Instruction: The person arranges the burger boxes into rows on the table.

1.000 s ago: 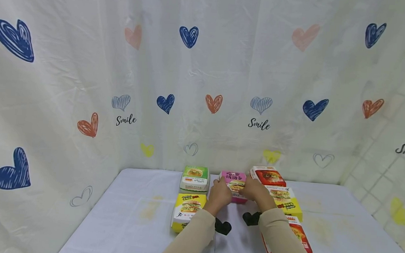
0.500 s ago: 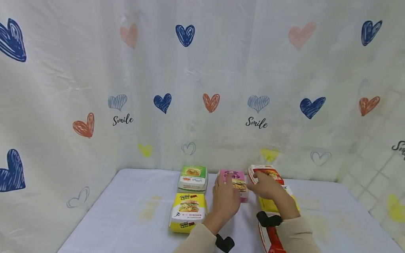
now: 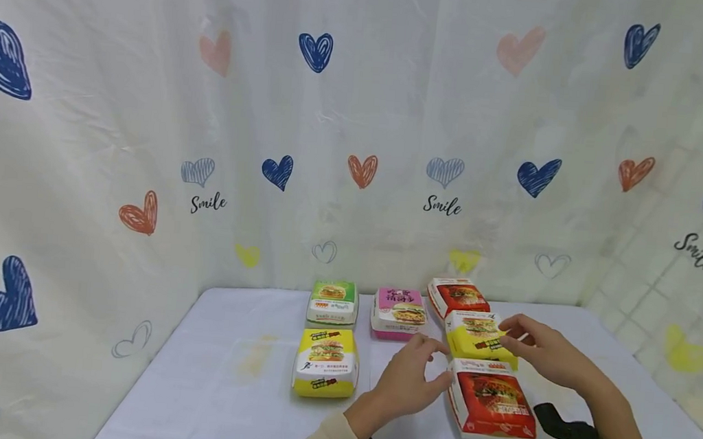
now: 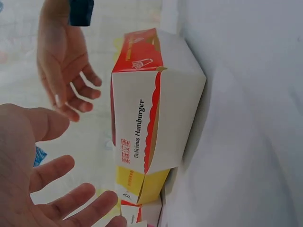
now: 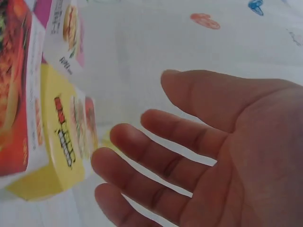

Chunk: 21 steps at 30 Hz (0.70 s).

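My left hand hovers left of the front red hamburger box, thumb and fingers spread, holding nothing. In the left wrist view a gap shows between that hand and the box's white side. To the right of the right-hand column is my right hand, its fingers loosely bent beside the yellow burger box. Nothing lies in its palm in the right wrist view. Behind the yellow box stands another red box, slightly turned.
A pink burger box stands at the back middle. On its left, a green box sits behind a second yellow box. All rest on a white-covered table. A curtain with printed hearts hangs behind.
Both hands have left the pink box and come back toward the front. My right hand has swung out to the right; the left is now beside the front red box, which sits straighter.
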Each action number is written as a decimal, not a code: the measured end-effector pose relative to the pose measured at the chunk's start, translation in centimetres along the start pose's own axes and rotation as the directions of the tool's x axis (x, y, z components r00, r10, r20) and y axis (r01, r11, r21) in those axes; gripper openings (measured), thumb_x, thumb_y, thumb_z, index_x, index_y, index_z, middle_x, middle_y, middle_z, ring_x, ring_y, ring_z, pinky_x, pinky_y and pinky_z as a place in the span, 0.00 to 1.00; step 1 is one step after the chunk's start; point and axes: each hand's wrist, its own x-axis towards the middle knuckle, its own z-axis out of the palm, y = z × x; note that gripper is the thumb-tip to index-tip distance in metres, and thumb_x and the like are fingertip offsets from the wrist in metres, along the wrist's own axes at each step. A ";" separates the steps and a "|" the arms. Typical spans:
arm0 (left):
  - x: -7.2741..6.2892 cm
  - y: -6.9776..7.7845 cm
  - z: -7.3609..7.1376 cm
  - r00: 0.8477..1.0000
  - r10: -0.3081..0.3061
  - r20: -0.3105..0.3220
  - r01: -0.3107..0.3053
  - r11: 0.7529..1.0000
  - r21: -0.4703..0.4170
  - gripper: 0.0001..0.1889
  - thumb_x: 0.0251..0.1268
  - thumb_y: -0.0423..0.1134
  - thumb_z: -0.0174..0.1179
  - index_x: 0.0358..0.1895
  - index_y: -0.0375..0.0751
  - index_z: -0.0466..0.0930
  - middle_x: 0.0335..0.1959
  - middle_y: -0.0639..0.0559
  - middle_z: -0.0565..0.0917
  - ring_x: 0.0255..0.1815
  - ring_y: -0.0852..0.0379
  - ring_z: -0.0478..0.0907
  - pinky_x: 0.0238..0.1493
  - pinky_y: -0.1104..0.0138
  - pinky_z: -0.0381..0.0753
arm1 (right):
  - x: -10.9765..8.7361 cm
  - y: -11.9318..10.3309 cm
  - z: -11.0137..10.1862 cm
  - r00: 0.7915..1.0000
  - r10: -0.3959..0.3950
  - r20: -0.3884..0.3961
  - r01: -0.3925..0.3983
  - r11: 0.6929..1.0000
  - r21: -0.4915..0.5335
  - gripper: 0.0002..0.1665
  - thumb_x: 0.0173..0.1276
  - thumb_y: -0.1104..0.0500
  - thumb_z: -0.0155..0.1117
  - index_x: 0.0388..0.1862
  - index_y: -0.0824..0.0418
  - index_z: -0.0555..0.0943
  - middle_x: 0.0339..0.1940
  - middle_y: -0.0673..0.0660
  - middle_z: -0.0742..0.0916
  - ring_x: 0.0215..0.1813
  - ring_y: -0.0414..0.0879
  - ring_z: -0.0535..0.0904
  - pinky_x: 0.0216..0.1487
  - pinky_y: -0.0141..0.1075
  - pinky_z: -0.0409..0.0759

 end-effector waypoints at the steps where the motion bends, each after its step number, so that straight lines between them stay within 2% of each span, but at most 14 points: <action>1: -0.1 0.0 0.1 0.999 -0.010 0.038 0.009 1.000 0.011 0.20 0.70 0.56 0.63 0.63 0.62 0.77 0.61 0.61 0.76 0.56 0.63 0.78 0.50 0.69 0.81 | -0.2 0.6 -0.1 1.000 0.011 0.026 -0.011 1.000 0.003 0.25 0.77 0.48 0.60 0.61 0.66 0.75 0.48 0.59 0.84 0.45 0.49 0.79 0.40 0.40 0.79; 6: -0.1 -0.8 0.9 0.980 -0.061 0.190 0.049 0.997 0.065 0.31 0.65 0.67 0.61 0.70 0.69 0.69 0.71 0.58 0.71 0.66 0.59 0.76 0.60 0.58 0.83 | -0.5 3.2 0.1 0.982 0.082 0.168 -0.089 0.995 0.034 0.21 0.76 0.49 0.61 0.55 0.65 0.76 0.40 0.57 0.82 0.38 0.49 0.76 0.36 0.41 0.75; 9: 0.0 -1.0 1.2 0.965 -0.078 0.251 0.057 0.994 0.089 0.37 0.63 0.71 0.61 0.74 0.71 0.64 0.70 0.59 0.71 0.65 0.61 0.76 0.59 0.58 0.83 | -0.3 4.1 0.4 0.964 0.124 0.234 -0.137 0.990 0.043 0.20 0.76 0.49 0.61 0.53 0.64 0.75 0.36 0.56 0.80 0.36 0.48 0.75 0.34 0.39 0.73; 14: -0.1 -0.8 1.3 0.950 -0.084 0.301 0.056 0.993 0.101 0.39 0.62 0.70 0.62 0.76 0.72 0.61 0.73 0.59 0.69 0.66 0.60 0.75 0.59 0.57 0.83 | 0.1 4.8 1.1 0.940 0.149 0.307 -0.178 0.982 0.070 0.20 0.75 0.50 0.63 0.53 0.65 0.75 0.34 0.56 0.81 0.35 0.49 0.77 0.36 0.41 0.75; 18: -0.3 -0.5 1.1 0.942 -0.084 0.324 0.059 0.995 0.086 0.38 0.63 0.67 0.64 0.76 0.73 0.61 0.73 0.61 0.68 0.66 0.61 0.74 0.61 0.58 0.82 | 0.3 4.8 1.4 0.932 0.130 0.339 -0.171 0.981 0.094 0.21 0.75 0.49 0.63 0.53 0.65 0.75 0.31 0.55 0.82 0.34 0.49 0.78 0.36 0.40 0.75; 21: -0.4 -0.5 0.9 0.935 -0.102 0.339 0.074 0.993 0.094 0.37 0.62 0.65 0.66 0.74 0.74 0.62 0.72 0.63 0.68 0.62 0.63 0.74 0.59 0.58 0.83 | 0.4 4.6 1.7 0.928 0.099 0.358 -0.148 0.982 0.113 0.21 0.75 0.49 0.62 0.54 0.66 0.75 0.31 0.55 0.83 0.33 0.49 0.78 0.35 0.39 0.75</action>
